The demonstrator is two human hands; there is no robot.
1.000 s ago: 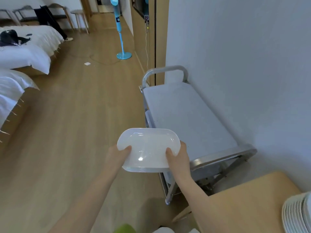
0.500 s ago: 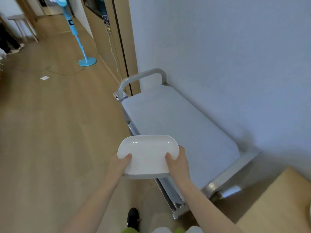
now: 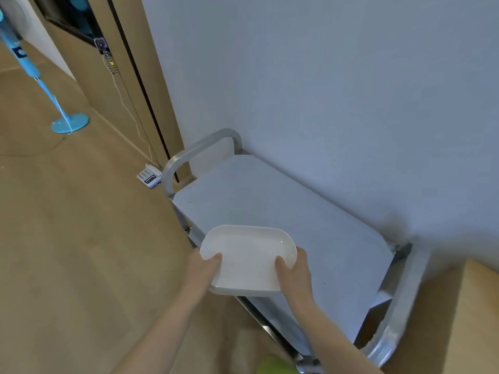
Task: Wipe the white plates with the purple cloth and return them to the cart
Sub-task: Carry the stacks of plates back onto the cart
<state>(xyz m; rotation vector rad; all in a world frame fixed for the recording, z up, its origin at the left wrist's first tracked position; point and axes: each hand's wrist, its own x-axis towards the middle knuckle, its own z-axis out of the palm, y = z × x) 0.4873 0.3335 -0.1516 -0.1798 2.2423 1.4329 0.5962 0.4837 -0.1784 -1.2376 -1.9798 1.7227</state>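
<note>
head | left hand, right hand grip pinching plate | over cart

Left hand, right hand — thumbs up, gripping.

Plate between left hand and right hand, over cart near-left edge; cart against wall.

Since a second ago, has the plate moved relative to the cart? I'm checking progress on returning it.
Yes. The white plate, held in both hands, has come in over the cart's near-left edge, from beside its end rail.
</note>
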